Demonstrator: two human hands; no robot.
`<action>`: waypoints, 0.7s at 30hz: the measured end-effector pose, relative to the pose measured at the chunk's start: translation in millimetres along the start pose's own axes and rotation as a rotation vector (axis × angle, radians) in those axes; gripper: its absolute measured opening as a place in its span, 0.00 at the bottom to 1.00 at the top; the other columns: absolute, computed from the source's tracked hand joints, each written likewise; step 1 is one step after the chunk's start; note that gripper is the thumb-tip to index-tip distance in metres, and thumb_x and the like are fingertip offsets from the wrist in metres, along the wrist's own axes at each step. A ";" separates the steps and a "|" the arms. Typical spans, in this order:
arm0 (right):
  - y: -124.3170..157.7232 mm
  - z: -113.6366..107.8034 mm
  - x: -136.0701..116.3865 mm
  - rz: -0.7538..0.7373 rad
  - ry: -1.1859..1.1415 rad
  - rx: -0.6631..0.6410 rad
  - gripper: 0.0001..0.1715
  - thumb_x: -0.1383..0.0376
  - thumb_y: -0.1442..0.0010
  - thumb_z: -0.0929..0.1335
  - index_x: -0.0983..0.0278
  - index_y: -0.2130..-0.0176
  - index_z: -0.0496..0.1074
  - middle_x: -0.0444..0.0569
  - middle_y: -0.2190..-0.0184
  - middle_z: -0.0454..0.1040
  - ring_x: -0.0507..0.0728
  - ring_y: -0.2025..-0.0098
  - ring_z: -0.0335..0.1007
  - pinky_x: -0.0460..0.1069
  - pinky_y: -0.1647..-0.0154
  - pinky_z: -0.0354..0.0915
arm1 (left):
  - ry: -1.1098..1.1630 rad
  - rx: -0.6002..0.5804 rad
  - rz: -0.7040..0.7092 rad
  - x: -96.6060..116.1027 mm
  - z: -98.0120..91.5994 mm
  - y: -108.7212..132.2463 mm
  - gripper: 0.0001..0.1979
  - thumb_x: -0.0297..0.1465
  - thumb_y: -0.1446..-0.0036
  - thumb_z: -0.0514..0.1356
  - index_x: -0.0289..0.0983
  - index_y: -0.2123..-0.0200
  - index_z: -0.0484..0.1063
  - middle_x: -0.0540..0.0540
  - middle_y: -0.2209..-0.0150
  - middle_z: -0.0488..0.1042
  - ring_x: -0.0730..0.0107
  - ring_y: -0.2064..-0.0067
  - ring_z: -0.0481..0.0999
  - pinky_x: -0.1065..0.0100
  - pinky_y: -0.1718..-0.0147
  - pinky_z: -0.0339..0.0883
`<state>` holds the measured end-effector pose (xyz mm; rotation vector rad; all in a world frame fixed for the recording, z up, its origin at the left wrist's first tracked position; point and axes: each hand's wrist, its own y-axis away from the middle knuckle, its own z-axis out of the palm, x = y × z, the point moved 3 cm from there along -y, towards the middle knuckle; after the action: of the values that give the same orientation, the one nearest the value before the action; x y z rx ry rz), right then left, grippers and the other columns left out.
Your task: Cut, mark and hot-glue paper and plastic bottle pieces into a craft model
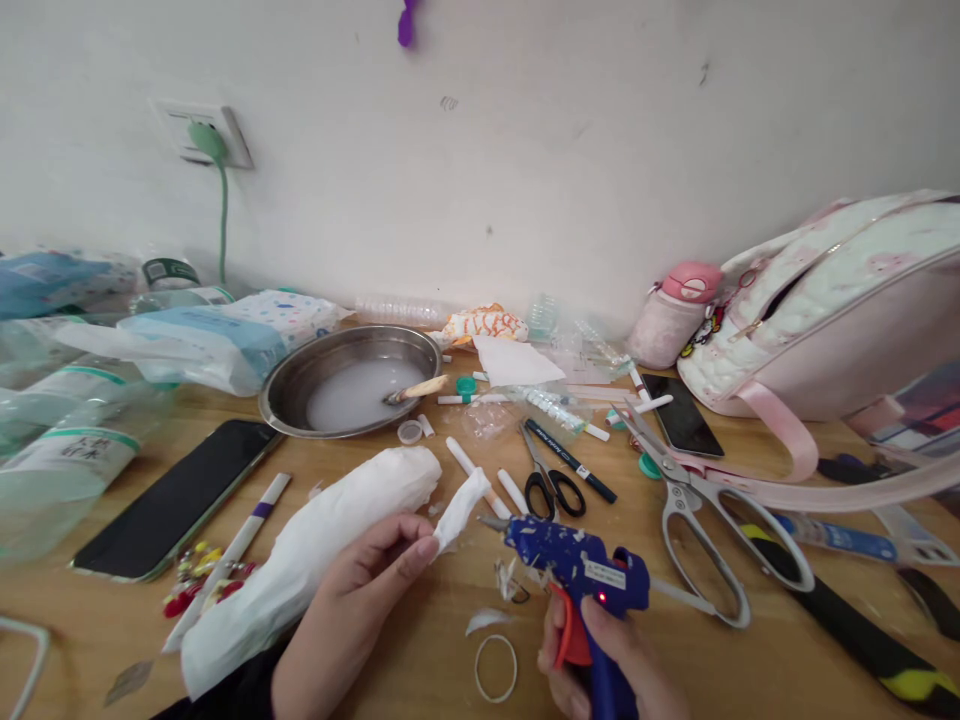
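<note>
Between thumb and fingers, my left hand (375, 570) pinches a small white papery piece (463, 503), narrow and slightly curved. My right hand (600, 655) is wrapped round the handle of a blue hot glue gun (577, 560), with fingers at its red trigger (573, 630). A red light glows on its side, and the nozzle points left towards the white piece, a short gap apart. Beside my left forearm lies a long white wrapped form (322, 550), partly hidden by that arm. A white ring (495, 668) lies on the table below the glue gun.
A steel bowl (274, 395) of cloudy liquid with a brush (416, 390) stands at the back. Small black scissors (551, 480), large metal scissors (697, 500) and a marker (570, 460) lie nearby. Phones, plastic bottles and a backpack (847, 300) surround the work area.
</note>
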<state>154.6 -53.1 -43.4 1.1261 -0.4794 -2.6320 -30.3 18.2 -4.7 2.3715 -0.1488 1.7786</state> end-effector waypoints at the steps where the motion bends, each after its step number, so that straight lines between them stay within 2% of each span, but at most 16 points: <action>1: -0.7 -0.3 -3.0 0.005 -0.035 -0.040 0.17 0.54 0.52 0.70 0.68 0.74 0.71 0.48 0.81 0.74 0.44 0.89 0.58 0.40 0.88 0.51 | -0.019 0.007 0.036 0.0 -0.5 0.4 0.10 0.40 0.48 0.55 0.40 0.75 0.66 0.54 0.78 0.62 0.73 0.75 0.62 0.74 0.78 0.59; 4: -2.8 0.6 -13.8 -0.007 -0.143 -0.099 0.17 0.55 0.51 0.69 0.67 0.72 0.73 0.49 0.79 0.74 0.44 0.88 0.58 0.40 0.88 0.53 | -0.118 0.006 0.192 4.0 -1.2 4.0 0.09 0.37 0.47 0.55 0.40 0.76 0.67 0.53 0.77 0.66 0.71 0.74 0.66 0.72 0.75 0.63; 9: -4.2 5.8 -24.2 -0.025 -0.292 0.024 0.12 0.60 0.50 0.68 0.68 0.74 0.74 0.47 0.78 0.73 0.44 0.87 0.57 0.40 0.88 0.51 | -0.314 -0.009 0.482 16.1 0.8 14.0 0.07 0.29 0.45 0.54 0.40 0.75 0.68 0.52 0.78 0.67 0.73 0.78 0.66 0.74 0.80 0.62; 12: -4.5 9.3 -24.7 0.004 -0.312 0.054 0.11 0.61 0.51 0.69 0.68 0.74 0.74 0.46 0.79 0.72 0.44 0.88 0.55 0.40 0.89 0.49 | -0.404 -0.003 0.596 17.0 1.2 18.7 0.07 0.26 0.45 0.53 0.40 0.72 0.69 0.50 0.76 0.70 0.73 0.75 0.69 0.74 0.78 0.65; 13: -4.8 9.6 -24.7 0.010 -0.313 0.059 0.11 0.61 0.53 0.69 0.68 0.75 0.74 0.46 0.80 0.72 0.43 0.88 0.54 0.40 0.89 0.48 | -0.467 0.004 0.672 17.0 1.4 21.1 0.07 0.25 0.45 0.53 0.40 0.70 0.69 0.50 0.75 0.71 0.73 0.75 0.70 0.73 0.78 0.66; 16: -6.0 7.8 -25.6 0.017 -0.313 0.088 0.10 0.61 0.54 0.70 0.68 0.75 0.74 0.46 0.80 0.73 0.43 0.89 0.54 0.40 0.89 0.47 | -0.749 0.087 1.046 17.9 3.0 33.3 0.09 0.23 0.46 0.53 0.38 0.65 0.71 0.50 0.75 0.75 0.71 0.77 0.71 0.68 0.79 0.63; 18: -6.4 5.5 -28.2 -0.006 -0.314 0.109 0.10 0.61 0.53 0.69 0.68 0.75 0.73 0.47 0.80 0.73 0.44 0.88 0.54 0.40 0.88 0.47 | -0.884 0.182 1.262 18.3 3.5 41.4 0.09 0.20 0.47 0.55 0.38 0.67 0.72 0.53 0.78 0.76 0.72 0.79 0.70 0.66 0.81 0.61; 20: -6.0 3.6 -32.3 -0.039 -0.311 0.118 0.11 0.61 0.51 0.68 0.68 0.75 0.73 0.47 0.80 0.72 0.44 0.88 0.53 0.40 0.88 0.48 | -0.931 0.256 1.346 19.4 2.7 45.0 0.10 0.19 0.48 0.56 0.38 0.71 0.72 0.57 0.80 0.76 0.75 0.81 0.69 0.66 0.82 0.60; 21: -5.6 2.9 -34.6 -0.050 -0.311 0.115 0.11 0.61 0.50 0.67 0.68 0.74 0.73 0.46 0.80 0.72 0.43 0.87 0.53 0.40 0.87 0.48 | -0.942 0.250 1.372 19.7 3.1 45.7 0.10 0.19 0.48 0.56 0.39 0.72 0.73 0.58 0.80 0.76 0.76 0.81 0.69 0.66 0.83 0.61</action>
<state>175.3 -35.6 -21.0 0.7670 -0.6764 -2.8693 -30.2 -26.7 17.0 3.3313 -2.1378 0.5442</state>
